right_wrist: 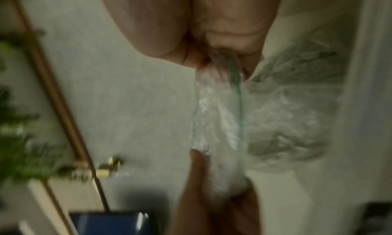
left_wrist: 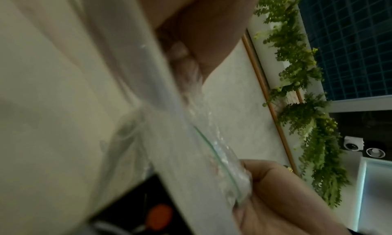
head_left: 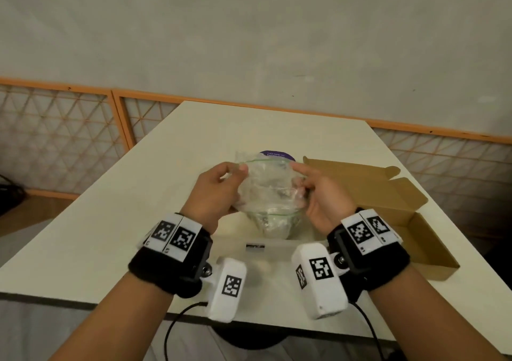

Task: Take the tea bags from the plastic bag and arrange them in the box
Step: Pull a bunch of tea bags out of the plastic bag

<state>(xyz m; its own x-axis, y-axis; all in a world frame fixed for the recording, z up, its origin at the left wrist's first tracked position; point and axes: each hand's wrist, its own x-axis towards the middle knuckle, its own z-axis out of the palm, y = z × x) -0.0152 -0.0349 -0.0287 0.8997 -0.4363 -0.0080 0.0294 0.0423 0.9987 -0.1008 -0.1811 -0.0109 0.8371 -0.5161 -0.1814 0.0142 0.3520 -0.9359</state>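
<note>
Over the table I hold up a clear plastic bag (head_left: 266, 191) with a green zip line at its mouth. My left hand (head_left: 235, 173) grips the bag's left side, thumb at the top edge. My right hand (head_left: 300, 179) pinches the right side of the mouth, index finger stretched along the zip. In the right wrist view my right hand (right_wrist: 229, 65) pinches the bag (right_wrist: 222, 129) at the green line. The left wrist view shows the bag (left_wrist: 180, 146) stretched between both hands. Tea bags (head_left: 277, 216) show dimly through the plastic. The open brown cardboard box (head_left: 388, 202) lies to the right, its flaps spread.
A purple round item (head_left: 277, 154) sits on the white table (head_left: 110, 222) just behind the bag. A flat clear packet (head_left: 255, 247) lies near the front edge under my wrists. An orange lattice fence (head_left: 55, 139) runs behind the table.
</note>
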